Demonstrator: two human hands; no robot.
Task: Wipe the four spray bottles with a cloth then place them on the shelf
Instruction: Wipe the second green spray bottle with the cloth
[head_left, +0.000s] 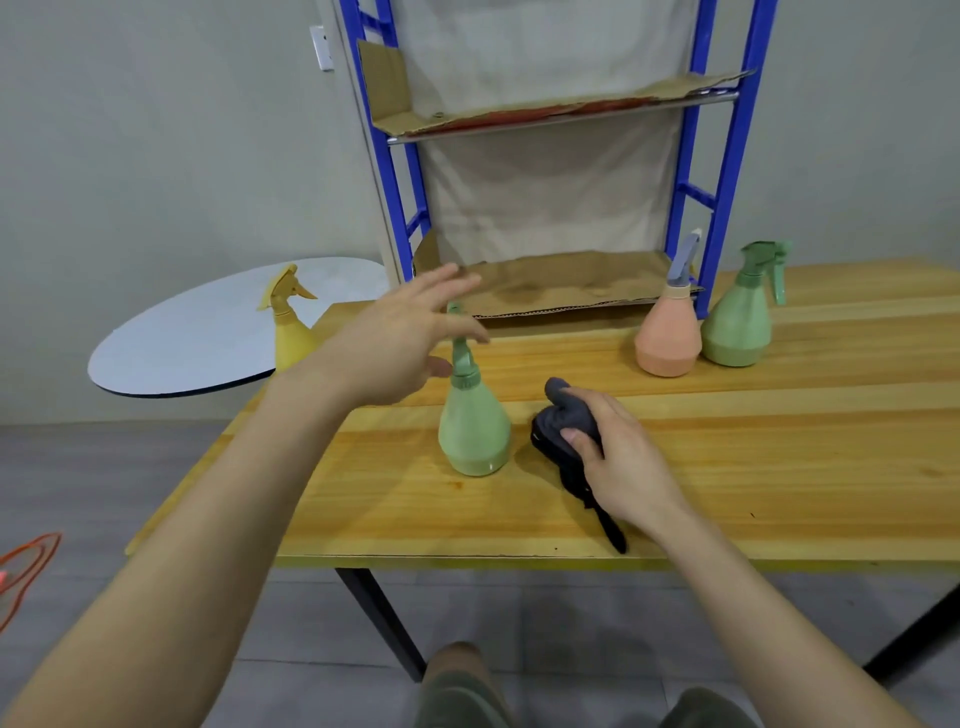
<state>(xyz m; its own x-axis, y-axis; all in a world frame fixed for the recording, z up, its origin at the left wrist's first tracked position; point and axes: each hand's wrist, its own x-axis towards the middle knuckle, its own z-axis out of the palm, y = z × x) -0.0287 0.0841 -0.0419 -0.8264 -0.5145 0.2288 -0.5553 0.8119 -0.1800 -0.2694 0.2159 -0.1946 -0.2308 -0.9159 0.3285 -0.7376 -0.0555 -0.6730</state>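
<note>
The left hand (400, 343) hangs open, fingers spread, holding nothing, just beside the near green bottle's (472, 421) nozzle. The right hand (618, 457) grips a bunched dark cloth (563, 426) on the table (779, 467). All 4 bottles are off the shelf (561, 291): yellow (291, 332) far left, pink (667, 338) and green (737, 322) by the shelf. This looks like the first wipe starting; next, the left hand must close round the near bottle's neck.

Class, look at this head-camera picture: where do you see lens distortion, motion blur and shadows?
Head view: the blue shelf frame leans and bows, a wide-angle effect; the left hand is blurred at the fingertips, the right hand with the dark cloth sharper; soft shadows lie beside the near green bottle on the wooden table; no strong glare.
</note>
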